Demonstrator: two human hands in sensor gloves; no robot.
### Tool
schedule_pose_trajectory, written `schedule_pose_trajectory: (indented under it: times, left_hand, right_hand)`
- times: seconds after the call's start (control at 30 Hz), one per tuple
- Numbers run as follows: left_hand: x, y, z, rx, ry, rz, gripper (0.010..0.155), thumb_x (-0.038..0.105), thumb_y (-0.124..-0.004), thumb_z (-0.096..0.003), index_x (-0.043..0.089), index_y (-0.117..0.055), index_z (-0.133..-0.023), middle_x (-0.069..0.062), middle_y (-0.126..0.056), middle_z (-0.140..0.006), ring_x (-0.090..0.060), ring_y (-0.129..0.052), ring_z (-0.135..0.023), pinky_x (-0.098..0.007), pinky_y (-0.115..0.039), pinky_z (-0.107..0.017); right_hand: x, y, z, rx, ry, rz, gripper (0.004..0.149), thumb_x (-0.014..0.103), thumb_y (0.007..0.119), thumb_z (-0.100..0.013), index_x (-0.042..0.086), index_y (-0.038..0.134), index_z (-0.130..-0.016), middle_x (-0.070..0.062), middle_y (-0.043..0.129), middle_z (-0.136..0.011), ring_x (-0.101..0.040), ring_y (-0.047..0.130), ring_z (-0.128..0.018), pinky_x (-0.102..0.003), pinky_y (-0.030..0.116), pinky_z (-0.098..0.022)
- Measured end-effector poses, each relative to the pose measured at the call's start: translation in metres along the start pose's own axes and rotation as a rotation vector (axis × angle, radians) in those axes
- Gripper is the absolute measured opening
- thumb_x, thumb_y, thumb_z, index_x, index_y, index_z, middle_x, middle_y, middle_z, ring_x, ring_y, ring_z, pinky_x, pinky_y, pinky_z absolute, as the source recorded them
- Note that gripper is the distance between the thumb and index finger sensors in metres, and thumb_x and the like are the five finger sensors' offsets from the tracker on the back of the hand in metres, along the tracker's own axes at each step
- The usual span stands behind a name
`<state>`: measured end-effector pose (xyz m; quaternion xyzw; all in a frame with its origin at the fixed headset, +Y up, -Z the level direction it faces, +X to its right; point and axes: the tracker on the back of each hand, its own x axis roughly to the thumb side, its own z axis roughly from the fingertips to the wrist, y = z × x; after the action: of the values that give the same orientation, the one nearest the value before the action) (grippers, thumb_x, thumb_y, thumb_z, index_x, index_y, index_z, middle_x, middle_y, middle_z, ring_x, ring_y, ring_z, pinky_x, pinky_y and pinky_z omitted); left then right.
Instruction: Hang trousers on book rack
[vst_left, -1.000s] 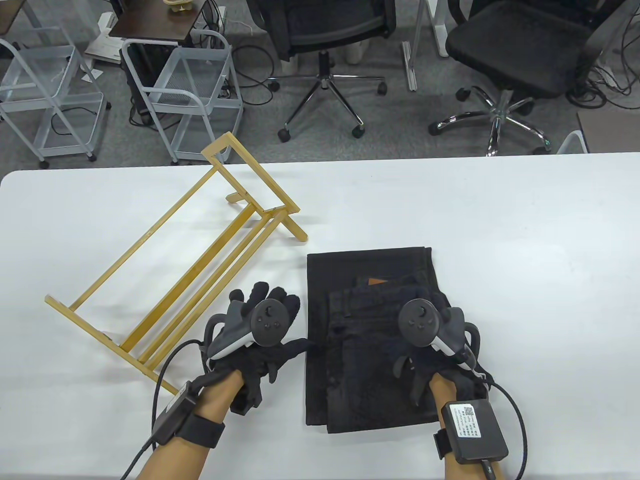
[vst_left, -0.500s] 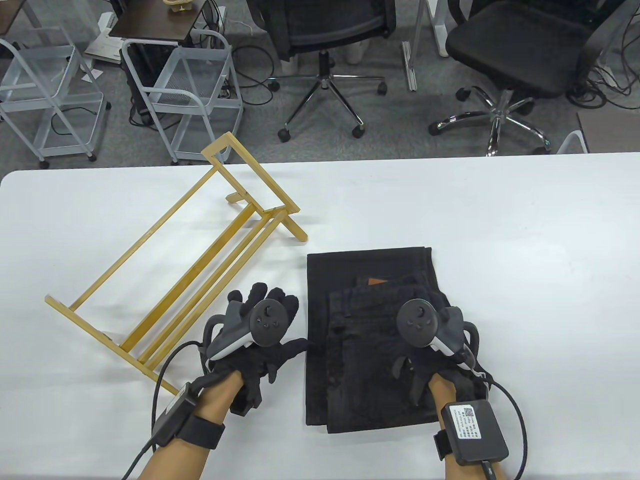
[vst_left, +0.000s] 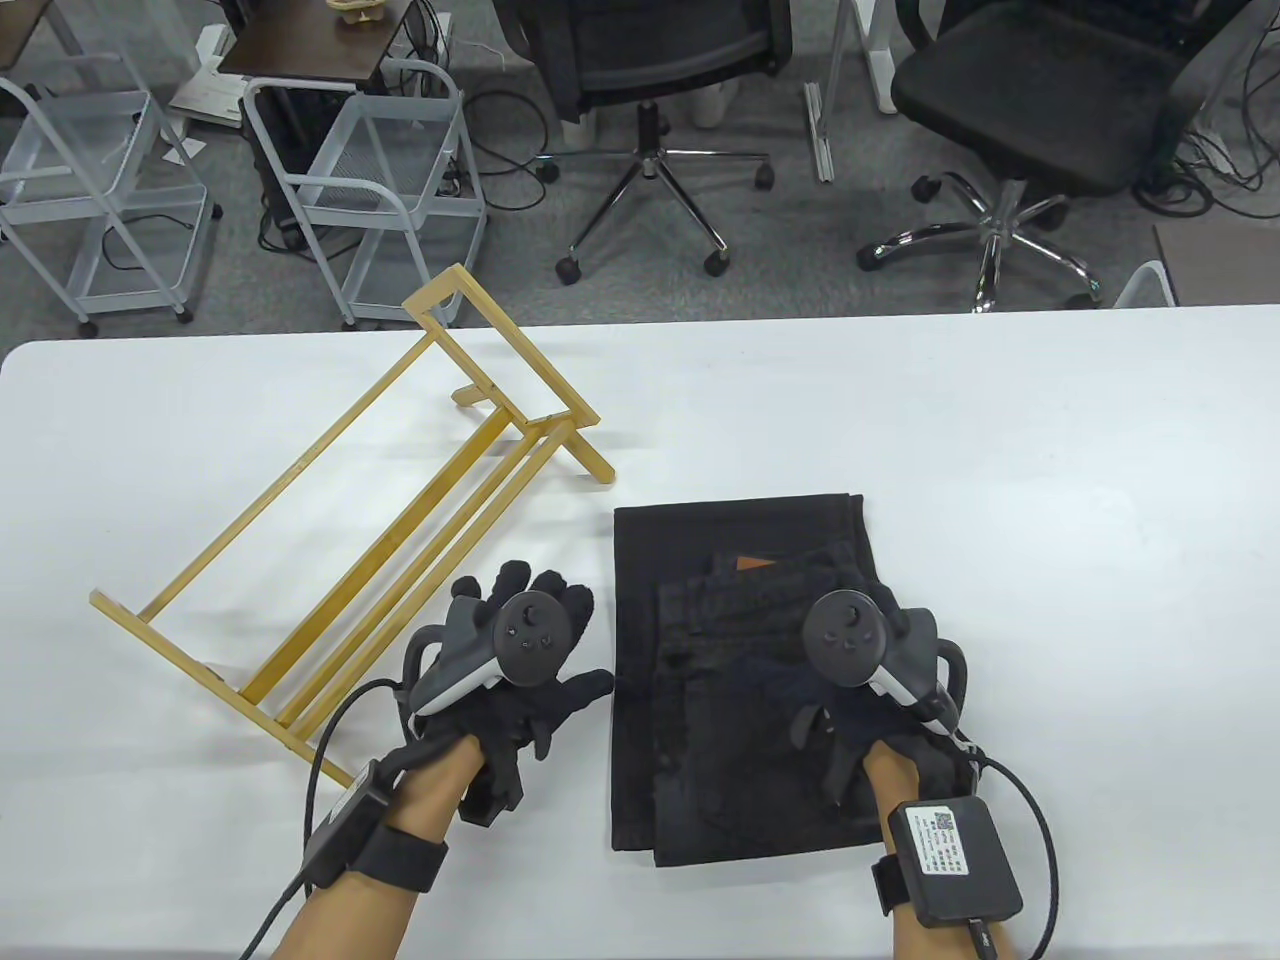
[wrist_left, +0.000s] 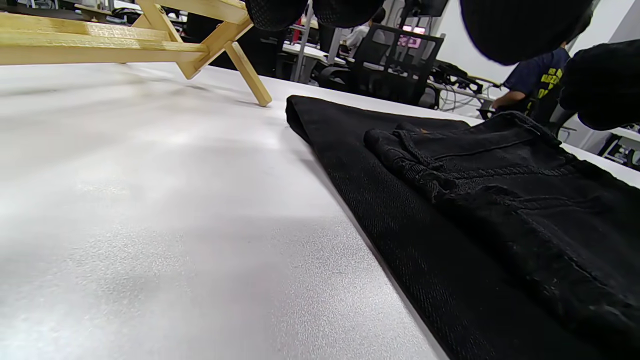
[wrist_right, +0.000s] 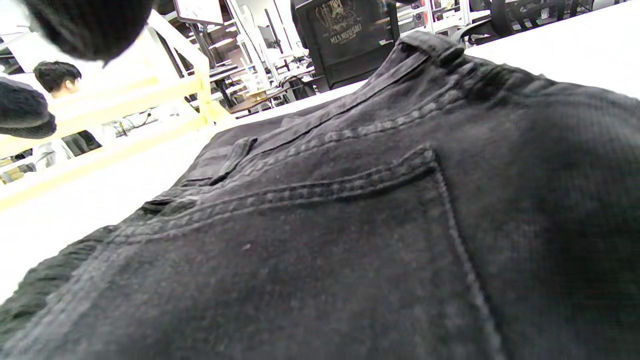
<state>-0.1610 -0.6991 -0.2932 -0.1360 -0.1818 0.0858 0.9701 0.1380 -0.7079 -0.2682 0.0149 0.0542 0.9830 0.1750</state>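
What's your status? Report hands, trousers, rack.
Left hand open beside folded black denim trousers, right hand over them, grip unclear. Trousers flat on table, unhung. Yellow wooden book rack left, path unobstructed.

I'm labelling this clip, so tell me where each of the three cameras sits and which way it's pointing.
Table view: overhead, looking down at white table, book rack, trousers; shows left hand, right hand, forearms.
Left wrist view: low above the tabletop, facing the trousers' edge and rack foot; gloved fingertips at top.
Right wrist view: just above the trousers, facing the rack; fingertips top left.
All share trousers and rack.
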Motion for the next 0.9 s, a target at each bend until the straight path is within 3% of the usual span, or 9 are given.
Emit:
schedule_pose_trajectory:
  times: [0.9]
  left_hand:
    - [0.005,0.003,-0.001,-0.001,0.009,0.004,0.086,0.067,-0.069,-0.0349,0.025,-0.044,-0.105,-0.006,-0.042,-0.118,-0.041,-0.024,-0.112,-0.071,-0.013,-0.069]
  right_hand:
    - [-0.033,0.002,-0.019,0.083,0.256,0.057,0.109,0.065,0.078,-0.032,-0.001,0.024,-0.099,-0.033,0.029,-0.106,-0.062,0.047,-0.092,-0.082,0.042,-0.056]
